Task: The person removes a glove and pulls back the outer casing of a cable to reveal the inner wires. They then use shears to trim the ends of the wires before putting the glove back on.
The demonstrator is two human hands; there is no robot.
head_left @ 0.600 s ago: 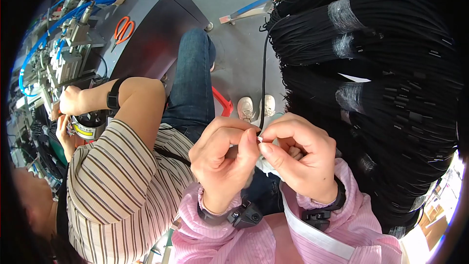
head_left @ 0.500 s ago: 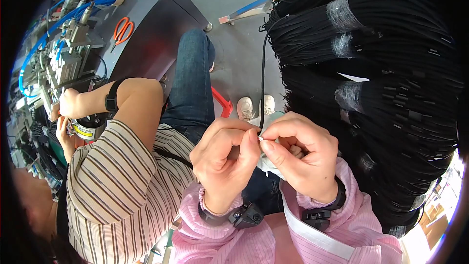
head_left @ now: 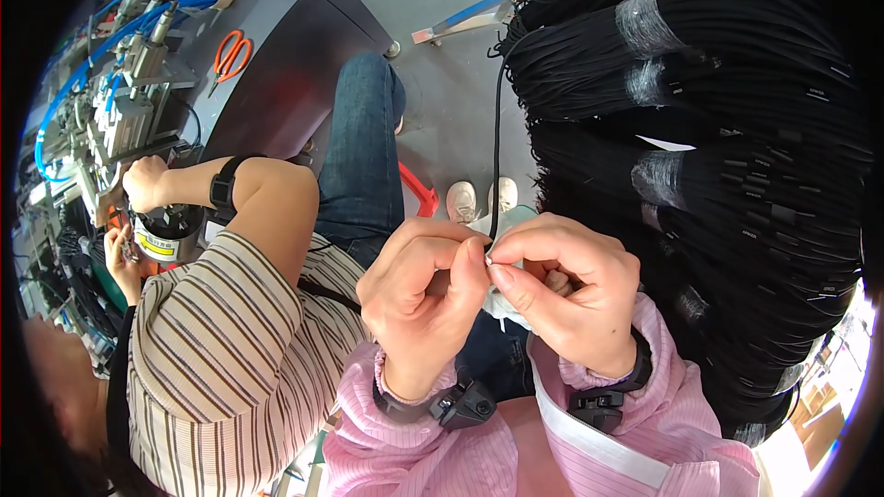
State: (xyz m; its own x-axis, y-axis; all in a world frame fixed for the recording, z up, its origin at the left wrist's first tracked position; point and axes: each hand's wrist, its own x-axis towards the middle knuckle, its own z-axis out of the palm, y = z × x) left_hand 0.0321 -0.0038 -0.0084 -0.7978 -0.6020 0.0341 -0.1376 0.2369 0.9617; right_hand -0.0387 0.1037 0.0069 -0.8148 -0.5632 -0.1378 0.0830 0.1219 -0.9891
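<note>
In front of my lap, my left hand (head_left: 424, 290) and my right hand (head_left: 575, 294) meet with their fingertips almost touching. Both are closed in a pinch round the end of a black cable (head_left: 497, 143). That cable comes down from the big black bundle at the right and passes behind my fingers. A tiny white piece (head_left: 489, 260) shows between my thumbs at the cable's end; its kind is too small to make out. Beneath my right hand some pale, thin material (head_left: 509, 306) lies partly hidden on my lap.
Tied bundles of black cables (head_left: 599, 83) fill the right side. At left, a co-worker in a striped shirt (head_left: 221, 340) reaches toward machinery with blue tubes (head_left: 193, 5). Orange-handled scissors (head_left: 232, 57) lie on a grey table (head_left: 304, 37). A metal cup (head_left: 168, 237) stands by the co-worker's hands.
My hands stay nearly in place, with a slight shift of the fingers at the white piece. The co-worker's raised hand has moved right, away from the machinery, uncovering more of the metal cup.
</note>
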